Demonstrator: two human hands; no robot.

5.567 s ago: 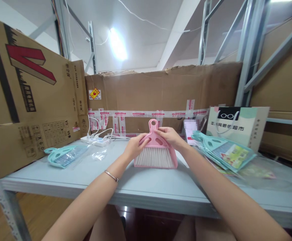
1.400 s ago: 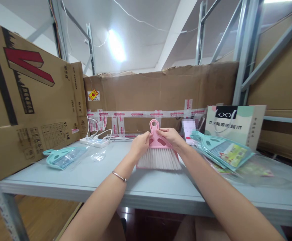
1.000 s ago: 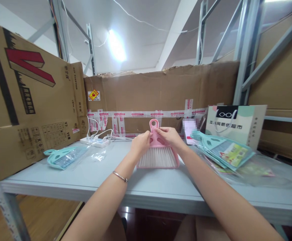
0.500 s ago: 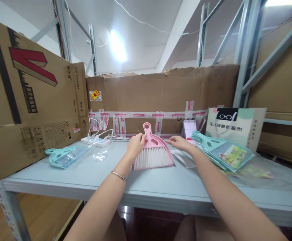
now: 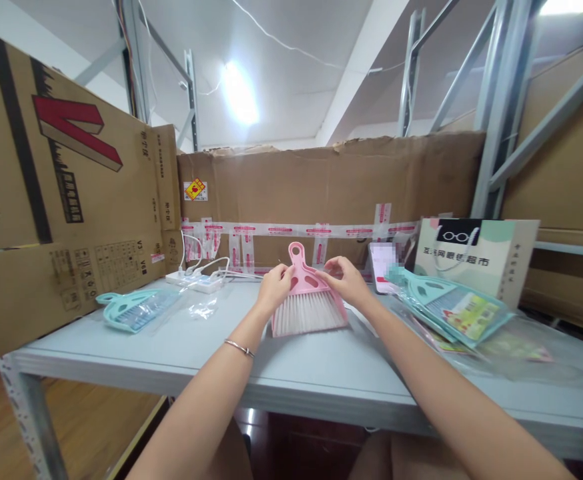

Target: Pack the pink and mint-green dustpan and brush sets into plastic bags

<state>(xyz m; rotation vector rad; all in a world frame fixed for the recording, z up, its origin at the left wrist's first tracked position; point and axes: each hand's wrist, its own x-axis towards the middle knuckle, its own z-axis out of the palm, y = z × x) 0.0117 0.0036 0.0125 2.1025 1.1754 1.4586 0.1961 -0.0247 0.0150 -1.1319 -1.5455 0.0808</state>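
A pink dustpan and brush set [image 5: 309, 293] stands tilted up on the table, handle at the top and white bristles lying against the pan. My left hand [image 5: 275, 288] is closed on the left side of its handle. At the right edge, my right hand [image 5: 344, 279] has its thumb and bent fingers pinched against the pink plastic. Part of a flat white piece [image 5: 360, 316] shows beneath my right wrist; the rest is hidden.
Teal dustpan and brush sets [image 5: 464, 303] in clear plastic lie stacked at right, before a paper bag [image 5: 481, 250]. A phone [image 5: 383, 263] leans behind. Another teal set [image 5: 134, 310] and a power strip [image 5: 204, 283] are at left. Cardboard boxes [image 5: 271, 180] wall the back and left.
My right hand has moved left, from beside the pink set onto its right edge. My left hand keeps its hold. The whole view has shifted slightly.
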